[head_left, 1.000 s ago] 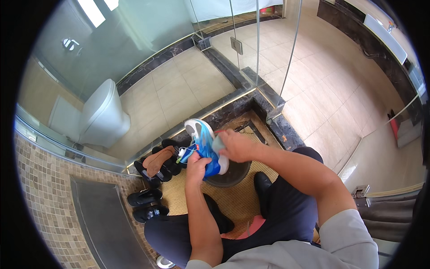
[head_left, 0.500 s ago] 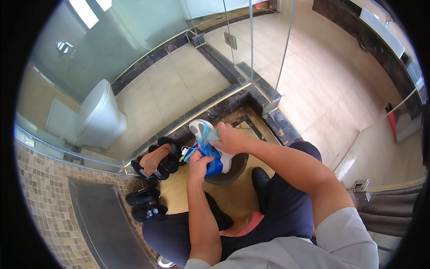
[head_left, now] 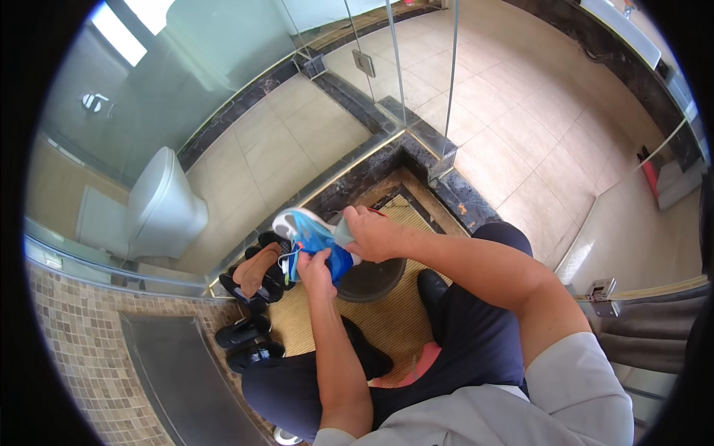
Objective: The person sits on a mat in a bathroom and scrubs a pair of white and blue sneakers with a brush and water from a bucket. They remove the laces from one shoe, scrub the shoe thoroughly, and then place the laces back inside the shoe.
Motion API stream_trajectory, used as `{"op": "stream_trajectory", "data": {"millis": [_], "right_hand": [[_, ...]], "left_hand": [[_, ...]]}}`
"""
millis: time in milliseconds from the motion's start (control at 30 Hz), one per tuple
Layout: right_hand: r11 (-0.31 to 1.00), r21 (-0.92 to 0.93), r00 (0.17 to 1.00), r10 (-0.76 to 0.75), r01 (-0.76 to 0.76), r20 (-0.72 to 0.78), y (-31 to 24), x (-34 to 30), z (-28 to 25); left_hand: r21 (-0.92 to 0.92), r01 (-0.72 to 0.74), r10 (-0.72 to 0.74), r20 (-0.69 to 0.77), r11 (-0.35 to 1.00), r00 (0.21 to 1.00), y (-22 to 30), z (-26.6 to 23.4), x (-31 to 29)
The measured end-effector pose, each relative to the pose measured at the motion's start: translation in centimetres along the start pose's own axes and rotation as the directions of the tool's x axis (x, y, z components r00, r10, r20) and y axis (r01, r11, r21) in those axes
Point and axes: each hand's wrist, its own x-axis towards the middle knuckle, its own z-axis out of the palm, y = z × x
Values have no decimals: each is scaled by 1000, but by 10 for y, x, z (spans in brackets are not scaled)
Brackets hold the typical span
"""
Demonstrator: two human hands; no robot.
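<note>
A blue-and-white sneaker [head_left: 306,227] is sitting in the air above the left and far edge of the dark basin [head_left: 375,296], its white-and-grey end angling away from that basin. The left hand [head_left: 317,273] is gripping the blue side nearest the wearer, thumb on top, while the right hand [head_left: 374,234] is closing around a pale pad [head_left: 342,232], perhaps a sponge or cloth, and pressing it to the upper. The sneaker is probably handling as light, with a soft, yielding upper and a firmer sole, and perhaps slippery if wet; the stiffer heel or sole edge is likely offering the surest hold. The fingers are hiding much of its middle, a red sliver [head_left: 378,212] beyond the right hand is staying unidentifiable, and the basin's contents are blending into shadow.
</note>
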Motion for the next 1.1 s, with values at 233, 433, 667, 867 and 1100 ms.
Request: {"op": "stream_trajectory", "data": {"millis": [233, 433, 667, 867, 1100], "right_hand": [[999, 19, 998, 43, -42, -56, -18, -2, -10], [995, -66, 997, -82, 82, 3, -23, -7, -10], [983, 54, 967, 183, -177, -175, -22, 7, -41], [909, 285, 930, -217, 303, -296, -14, 31, -21], [981, 110, 899, 193, -162, -392, 23, 46, -32]], "left_hand": [[-248, 25, -76, -197, 968, 977, 4, -5, 8], [-446, -20, -72, -190, 895, 979, -6, -17, 18], [-525, 65, -80, -5, 849, 997, 22, -34, 21], [-529, 247, -64, 340, 812, 938, 17, -20, -3], [-626, 338, -4, 472, 703, 882, 9, -16, -16]]}}
